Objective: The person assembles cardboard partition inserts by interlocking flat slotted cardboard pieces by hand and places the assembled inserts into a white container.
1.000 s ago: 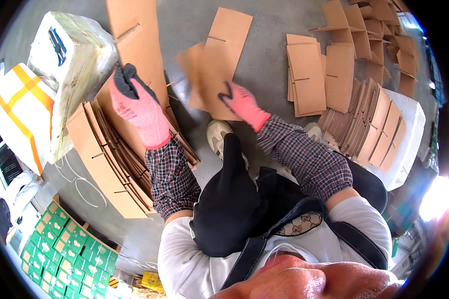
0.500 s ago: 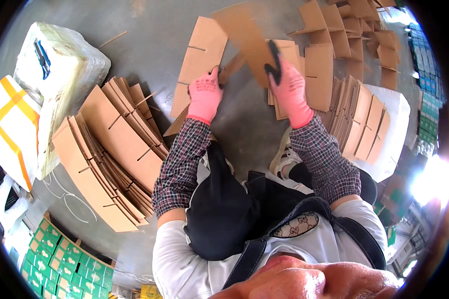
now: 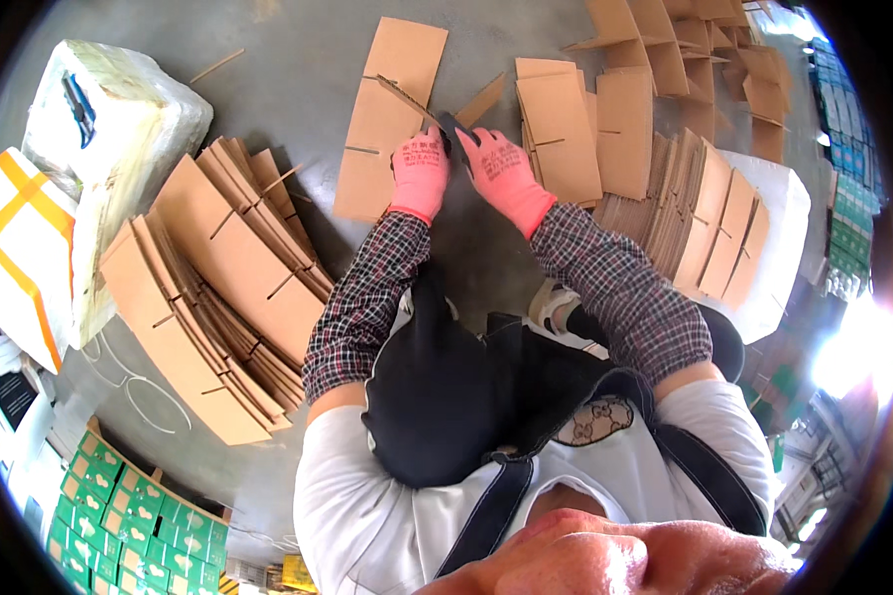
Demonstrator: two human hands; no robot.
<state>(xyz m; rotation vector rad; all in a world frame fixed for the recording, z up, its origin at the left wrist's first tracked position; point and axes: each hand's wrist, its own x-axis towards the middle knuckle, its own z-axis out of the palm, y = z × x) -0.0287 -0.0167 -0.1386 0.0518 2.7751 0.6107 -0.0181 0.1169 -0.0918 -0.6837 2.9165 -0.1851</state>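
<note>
My left hand (image 3: pixel 421 176), in a pink glove with a dark palm, is closed on a slotted cardboard divider (image 3: pixel 408 100) seen nearly edge-on. Close beside it, my right hand (image 3: pixel 501 171), gloved alike, is closed at the same spot. A second cardboard piece (image 3: pixel 483 101) sticks out beyond the fingers, angled the other way. Where the two pieces meet is hidden by the gloves. Beneath and beyond my left hand, a flat slotted cardboard sheet (image 3: pixel 362 178) lies on the floor. Several more flat sheets (image 3: pixel 562 124) are just right of my right hand.
Stacks of slotted cardboard (image 3: pixel 243 253) lean at the left, others (image 3: pixel 709 213) at the right by a white block (image 3: pixel 774 248). Assembled cardboard grids (image 3: pixel 665 59) stand far right. A blue-black cutter (image 3: pixel 77 109) rests on a wrapped foam block (image 3: pixel 174 109). Green boxes (image 3: pixel 134 526) are lower left.
My right hand has come left and inward to meet my left hand. The cardboard piece it swung, earlier broad side up, now shows mostly its edge.
</note>
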